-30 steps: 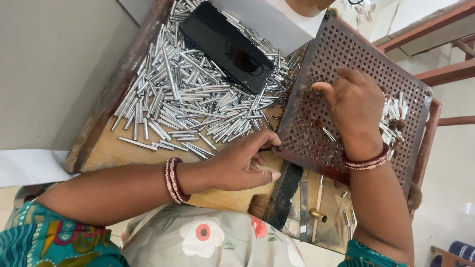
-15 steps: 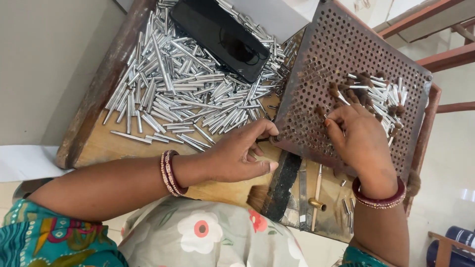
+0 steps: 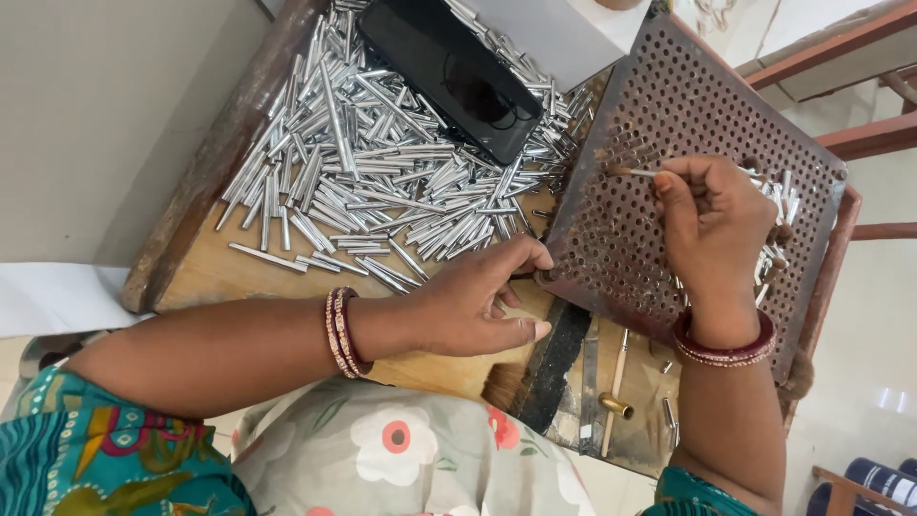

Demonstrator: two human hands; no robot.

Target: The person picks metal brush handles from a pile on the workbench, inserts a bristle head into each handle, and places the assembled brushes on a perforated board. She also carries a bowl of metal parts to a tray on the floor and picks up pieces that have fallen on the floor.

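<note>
A brown perforated plate (image 3: 669, 105) leans tilted on the right of a wooden tray (image 3: 205, 277). My right hand (image 3: 712, 229) rests on the plate and pinches a thin silver tube (image 3: 632, 173) that points left over the holes. More silver tubes (image 3: 778, 205) lie on the plate behind that hand. My left hand (image 3: 478, 301) grips the plate's lower left corner with thumb and fingers. A big heap of silver tubes (image 3: 373, 186) covers the tray to the left.
A black phone (image 3: 449, 72) lies on top of the heap. Below the plate sit a black strip (image 3: 554, 368), a thin stick (image 3: 613, 382) and a small brass piece (image 3: 616, 406). A red-brown wooden frame (image 3: 860, 134) stands at right.
My right hand has moved up and left across the plate and now holds one tube out over the holes. The left hand stays on the plate's corner.
</note>
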